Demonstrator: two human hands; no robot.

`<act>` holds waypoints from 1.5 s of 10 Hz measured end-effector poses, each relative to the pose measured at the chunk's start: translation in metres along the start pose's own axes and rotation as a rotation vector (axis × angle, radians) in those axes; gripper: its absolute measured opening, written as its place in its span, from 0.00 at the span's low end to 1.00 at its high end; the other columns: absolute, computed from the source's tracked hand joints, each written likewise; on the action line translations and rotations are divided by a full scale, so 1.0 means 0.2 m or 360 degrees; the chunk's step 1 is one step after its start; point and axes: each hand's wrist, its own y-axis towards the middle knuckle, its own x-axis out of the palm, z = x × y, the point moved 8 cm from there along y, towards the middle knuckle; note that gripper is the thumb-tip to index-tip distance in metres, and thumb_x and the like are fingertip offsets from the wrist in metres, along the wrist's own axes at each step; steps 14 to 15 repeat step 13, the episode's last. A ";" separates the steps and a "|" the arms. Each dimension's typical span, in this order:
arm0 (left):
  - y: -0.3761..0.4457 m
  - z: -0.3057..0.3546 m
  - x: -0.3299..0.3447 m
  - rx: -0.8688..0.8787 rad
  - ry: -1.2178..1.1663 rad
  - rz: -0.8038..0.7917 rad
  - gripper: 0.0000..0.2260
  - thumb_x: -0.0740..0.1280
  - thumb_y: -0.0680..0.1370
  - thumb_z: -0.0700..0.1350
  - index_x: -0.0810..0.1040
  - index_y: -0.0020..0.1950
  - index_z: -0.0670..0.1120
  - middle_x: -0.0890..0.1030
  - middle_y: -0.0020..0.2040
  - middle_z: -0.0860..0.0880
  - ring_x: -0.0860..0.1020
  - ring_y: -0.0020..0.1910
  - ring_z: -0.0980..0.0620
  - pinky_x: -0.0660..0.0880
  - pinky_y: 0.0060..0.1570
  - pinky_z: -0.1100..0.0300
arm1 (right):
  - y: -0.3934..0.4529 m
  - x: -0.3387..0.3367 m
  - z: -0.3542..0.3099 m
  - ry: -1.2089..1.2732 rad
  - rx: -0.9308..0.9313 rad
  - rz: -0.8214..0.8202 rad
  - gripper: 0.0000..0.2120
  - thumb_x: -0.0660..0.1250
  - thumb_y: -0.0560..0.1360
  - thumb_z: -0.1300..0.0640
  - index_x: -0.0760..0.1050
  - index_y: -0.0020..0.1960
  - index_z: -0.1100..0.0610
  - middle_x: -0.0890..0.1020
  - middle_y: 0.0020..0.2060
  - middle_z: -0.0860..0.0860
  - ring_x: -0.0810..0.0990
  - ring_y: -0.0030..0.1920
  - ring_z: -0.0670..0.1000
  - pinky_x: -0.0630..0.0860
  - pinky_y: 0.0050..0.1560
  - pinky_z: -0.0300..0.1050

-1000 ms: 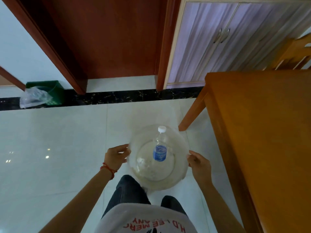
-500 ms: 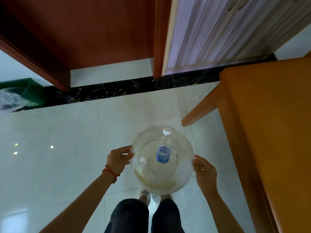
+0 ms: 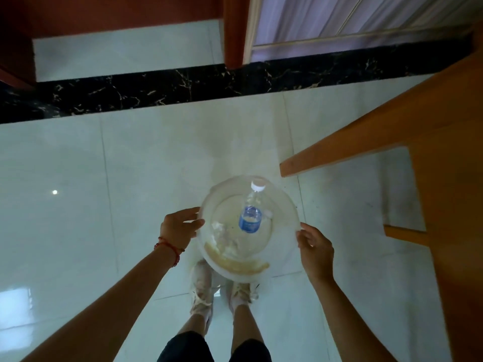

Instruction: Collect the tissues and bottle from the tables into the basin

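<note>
The bottle (image 3: 251, 215) is already lying inside the basin (image 3: 283, 202), its white cap leaning toward the far rim, and some crumpled white tissues (image 3: 222, 232) are sitting on the bottom beside it, so I judge that the collecting part is mostly finished; whether more things are waiting on the tables, the view is not showing. You are holding the basin above the floor (image 3: 104, 178), over your shoes. Your left hand (image 3: 179, 228) is gripping the left rim with curled fingers, and your right hand (image 3: 315, 248) is clasping the right rim in the same way. The basin is round, of cloudy thin plastic, with a yellowish stain along the near wall. The bottle is clear plastic with a blue label. The floor is shining, glossy tile, and a smooth wooden table (image 3: 444, 152) is standing at your right.
</note>
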 end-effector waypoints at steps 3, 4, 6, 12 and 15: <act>0.58 -0.29 0.28 -0.0084 -0.0050 -0.0026 0.16 0.70 0.70 0.35 0.77 0.58 0.39 0.80 0.53 0.39 0.79 0.50 0.42 0.77 0.51 0.47 | 0.56 0.33 0.32 -0.0073 -0.0037 -0.0027 0.12 0.66 0.73 0.65 0.77 0.56 0.63 0.83 0.50 0.62 0.81 0.50 0.59 0.77 0.56 0.58; 0.73 -0.34 0.35 -0.0095 -0.0084 -0.0030 0.16 0.70 0.69 0.33 0.77 0.57 0.38 0.80 0.54 0.36 0.79 0.51 0.40 0.77 0.53 0.45 | 0.69 0.41 0.40 -0.0136 -0.0071 -0.0033 0.12 0.66 0.73 0.65 0.77 0.56 0.63 0.83 0.51 0.62 0.81 0.51 0.59 0.77 0.56 0.60; 0.92 -0.37 0.47 -0.0048 -0.0080 -0.0044 0.17 0.70 0.69 0.32 0.78 0.57 0.39 0.81 0.53 0.37 0.79 0.47 0.43 0.77 0.51 0.46 | 0.88 0.46 0.50 -0.0150 -0.0090 0.0075 0.11 0.66 0.73 0.65 0.78 0.55 0.64 0.83 0.51 0.62 0.81 0.51 0.61 0.77 0.56 0.60; 0.77 -0.30 0.37 -0.0021 0.0031 -0.0057 0.19 0.72 0.69 0.41 0.76 0.58 0.40 0.81 0.52 0.39 0.79 0.46 0.48 0.79 0.31 0.65 | 0.76 0.43 0.44 -0.0120 0.0007 -0.0003 0.14 0.66 0.74 0.57 0.76 0.57 0.60 0.81 0.54 0.61 0.81 0.52 0.59 0.76 0.57 0.61; 0.60 -0.23 0.29 0.0018 0.0139 -0.0064 0.16 0.72 0.69 0.42 0.78 0.56 0.41 0.82 0.50 0.40 0.79 0.43 0.46 0.80 0.34 0.60 | 0.64 0.36 0.33 -0.0169 -0.0008 0.0020 0.14 0.65 0.75 0.56 0.76 0.58 0.61 0.81 0.55 0.61 0.80 0.53 0.60 0.76 0.57 0.62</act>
